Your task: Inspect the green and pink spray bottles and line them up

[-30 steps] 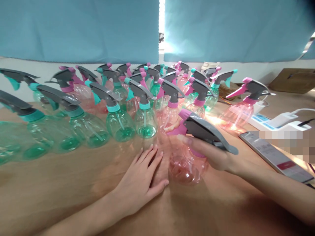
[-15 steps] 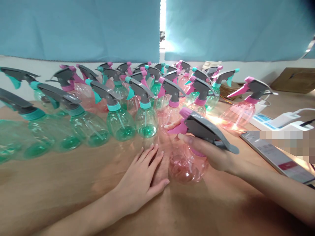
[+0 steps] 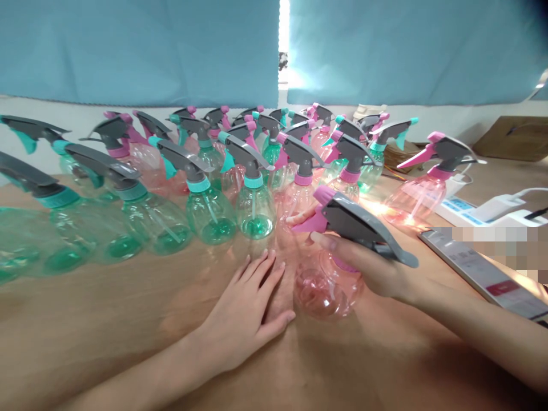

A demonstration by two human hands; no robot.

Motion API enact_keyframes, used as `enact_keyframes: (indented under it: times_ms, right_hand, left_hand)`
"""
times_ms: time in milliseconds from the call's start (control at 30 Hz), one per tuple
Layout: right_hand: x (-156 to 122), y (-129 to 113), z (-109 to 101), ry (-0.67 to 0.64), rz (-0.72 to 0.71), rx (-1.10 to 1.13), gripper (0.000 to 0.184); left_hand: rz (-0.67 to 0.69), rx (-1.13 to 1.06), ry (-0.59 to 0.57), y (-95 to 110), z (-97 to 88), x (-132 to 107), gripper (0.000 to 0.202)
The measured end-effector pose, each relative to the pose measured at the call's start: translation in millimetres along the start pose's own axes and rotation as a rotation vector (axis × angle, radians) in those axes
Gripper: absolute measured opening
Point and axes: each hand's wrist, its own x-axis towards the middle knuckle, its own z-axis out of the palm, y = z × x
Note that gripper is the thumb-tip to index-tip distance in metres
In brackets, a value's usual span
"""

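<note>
My right hand (image 3: 363,260) is closed round the neck of a pink spray bottle (image 3: 327,285) with a grey and pink trigger head. The bottle is see-through, its nozzle faces left, and its base is close to the table; I cannot tell whether it touches. My left hand (image 3: 252,305) lies flat on the wooden table (image 3: 141,325), fingers spread, just left of that bottle and holding nothing. Beyond the hands stand several green spray bottles (image 3: 209,217) and pink spray bottles (image 3: 299,197). Part of the right hand's fingers is hidden behind the bottle head.
Another pink spray bottle (image 3: 422,188) stands apart at the right. Near it are a white power strip (image 3: 466,214) with plugs and cables, and a phone (image 3: 483,274). A cardboard piece (image 3: 511,140) is at the back right. Blue curtains (image 3: 141,51) hang behind.
</note>
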Motion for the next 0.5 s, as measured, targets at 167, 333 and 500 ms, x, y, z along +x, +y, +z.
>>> enact_keyframes:
  times_ms: [167,333,500]
  right_hand:
    - [0.6,-0.1,1.4,0.022,-0.012,-0.011,0.026]
    - [1.3,-2.1,2.0,0.0,-0.024,0.001,0.022]
    - [1.2,-1.5,0.1,-0.002,-0.03,-0.021,0.021]
  left_hand:
    - [-0.008,0.003,-0.015,1.1,-2.6,0.2,0.069]
    - [-0.005,-0.003,-0.007,1.1,-2.5,-0.6,0.068]
    - [-0.007,0.006,-0.019,0.3,-1.1,0.1,0.069]
